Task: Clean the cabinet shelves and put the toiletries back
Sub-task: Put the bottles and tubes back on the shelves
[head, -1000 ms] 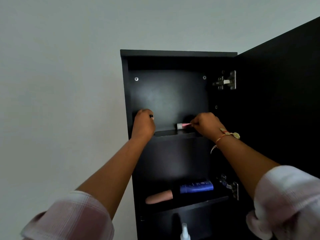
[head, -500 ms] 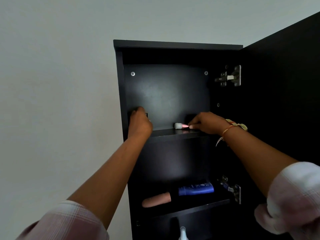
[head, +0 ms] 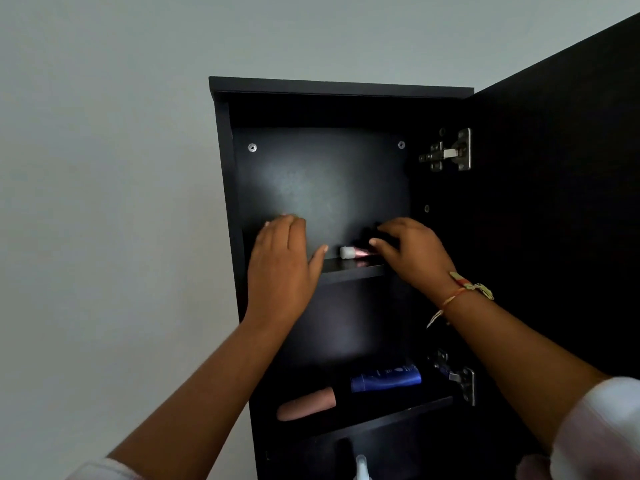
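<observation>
Pink tube (head: 360,252) with its white cap (head: 345,252) lies on its side on the upper shelf (head: 349,269), near that shelf's middle. I judge it light, smooth and apt to roll, so I'd take it round the barrel. My left hand (head: 282,268), fingers straight, is at the shelf's left end, clear of the tube. My right hand (head: 412,254) curls at the tube's pink end; I cannot tell if it is pinching or merely touching. Room above the shelf is ample, but its front lip risks a drop.

Black cabinet (head: 322,174) open, small pink white-capped tube (head: 353,252) lying on top shelf (head: 349,268), blue tube (head: 386,378) and peach tube (head: 306,404) lying on lower shelf (head: 398,417)
</observation>
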`<state>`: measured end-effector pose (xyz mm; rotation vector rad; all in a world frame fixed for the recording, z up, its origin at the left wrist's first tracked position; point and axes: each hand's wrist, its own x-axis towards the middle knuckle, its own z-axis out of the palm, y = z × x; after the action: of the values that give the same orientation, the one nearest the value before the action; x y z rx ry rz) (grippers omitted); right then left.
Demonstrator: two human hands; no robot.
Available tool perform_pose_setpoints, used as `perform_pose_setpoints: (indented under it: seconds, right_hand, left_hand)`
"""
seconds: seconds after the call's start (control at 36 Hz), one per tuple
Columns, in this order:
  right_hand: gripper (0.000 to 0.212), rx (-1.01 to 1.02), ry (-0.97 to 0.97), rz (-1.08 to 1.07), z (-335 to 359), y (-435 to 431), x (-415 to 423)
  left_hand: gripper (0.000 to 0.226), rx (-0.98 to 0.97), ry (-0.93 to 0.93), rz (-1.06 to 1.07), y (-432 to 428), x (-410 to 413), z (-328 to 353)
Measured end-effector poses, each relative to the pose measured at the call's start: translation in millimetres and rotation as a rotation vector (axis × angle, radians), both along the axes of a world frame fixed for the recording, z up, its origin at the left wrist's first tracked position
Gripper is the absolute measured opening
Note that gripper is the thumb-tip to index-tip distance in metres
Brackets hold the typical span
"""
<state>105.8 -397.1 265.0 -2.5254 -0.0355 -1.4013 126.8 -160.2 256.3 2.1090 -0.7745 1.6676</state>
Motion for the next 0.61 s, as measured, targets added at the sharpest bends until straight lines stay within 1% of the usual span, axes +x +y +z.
perform_pose_setpoints:
  seconds: [0.14, 0.28, 0.36, 0.47, 0.61]
  right_hand:
    - [0.042, -0.014, -0.131, -0.053, -37, 26, -22]
    - [0.049, -0.061, -0.129, -0.109, -89, 45, -48]
    - [0.051, -0.035, -0.068, -0.111, -126, 49, -62]
    - [0.053, 0.045, 0.067, -0.111, -184, 49, -79]
    - [0.05, 0.129, 0.252, -0.181, -267, 44, -100]
  left_hand:
    - [0.048, 0.144, -0.015, -0.074, -12, -22, -32]
    - [0.045, 0.202, 0.029, -0.193, -24, -44, -80]
    - [0.041, 0.205, 0.117, -0.276, -32, -53, -117]
    - [0.037, 0.224, 0.262, -0.369, -39, -65, -175]
    - [0.041, 0.325, 0.508, -0.397, -43, -78, -249]
